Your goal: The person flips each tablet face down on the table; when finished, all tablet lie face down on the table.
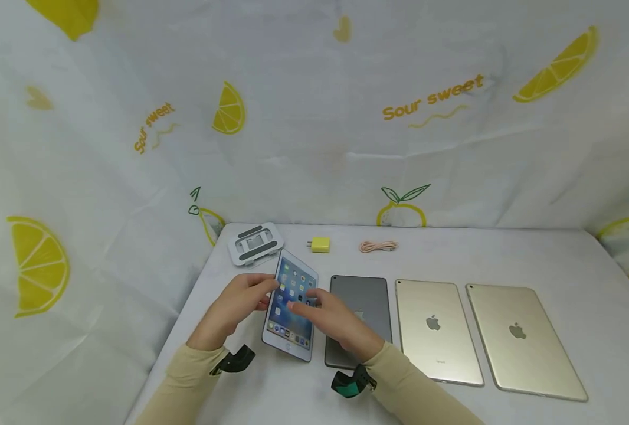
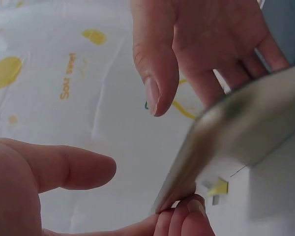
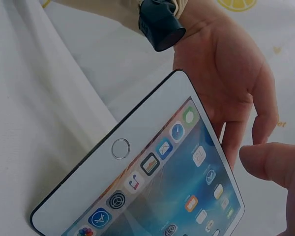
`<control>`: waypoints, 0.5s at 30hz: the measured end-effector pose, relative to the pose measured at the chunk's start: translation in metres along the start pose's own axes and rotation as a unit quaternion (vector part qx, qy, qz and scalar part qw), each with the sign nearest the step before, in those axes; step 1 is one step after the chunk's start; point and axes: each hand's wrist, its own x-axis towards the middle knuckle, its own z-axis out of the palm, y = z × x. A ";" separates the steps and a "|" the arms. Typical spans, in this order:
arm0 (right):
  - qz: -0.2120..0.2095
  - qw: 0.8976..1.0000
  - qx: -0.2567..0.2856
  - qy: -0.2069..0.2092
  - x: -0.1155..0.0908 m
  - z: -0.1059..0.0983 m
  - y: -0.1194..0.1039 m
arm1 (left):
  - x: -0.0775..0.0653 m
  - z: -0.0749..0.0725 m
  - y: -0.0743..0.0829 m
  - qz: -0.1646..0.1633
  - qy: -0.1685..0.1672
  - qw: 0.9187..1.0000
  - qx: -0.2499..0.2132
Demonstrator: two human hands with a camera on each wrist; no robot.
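A white-framed tablet (image 1: 292,307) with its screen lit is tilted up off the white table, its app icons facing me. My left hand (image 1: 237,304) holds it at the left edge, with fingers curled behind it; in the right wrist view that left hand (image 3: 221,73) is partly hidden by the tablet (image 3: 120,149). The left wrist view shows its gold back (image 2: 246,118) and the left fingertips against the edge. Over the screen's right side reaches my right hand (image 1: 338,319), thumb extended, fingers loose and partly hidden by the tablet in the left wrist view.
To the right lie three tablets face down: a dark grey one (image 1: 375,295), a gold one (image 1: 436,348) and a larger gold one (image 1: 532,354). Behind are a grey-white folded stand (image 1: 246,255), a yellow charger plug (image 1: 321,245) and a coiled pink cable (image 1: 377,246). A lemon-print curtain (image 1: 314,177) stands behind.
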 end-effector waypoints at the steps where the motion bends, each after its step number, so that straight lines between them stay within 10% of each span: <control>1: -0.001 1.000 0.001 -0.002 0.000 0.000 0.000 | 0.000 0.000 0.001 0.001 0.001 1.000 0.002; 15: 0.000 1.000 0.019 -0.011 0.000 -0.001 0.000 | 0.004 0.007 0.010 0.028 -0.019 0.999 -0.005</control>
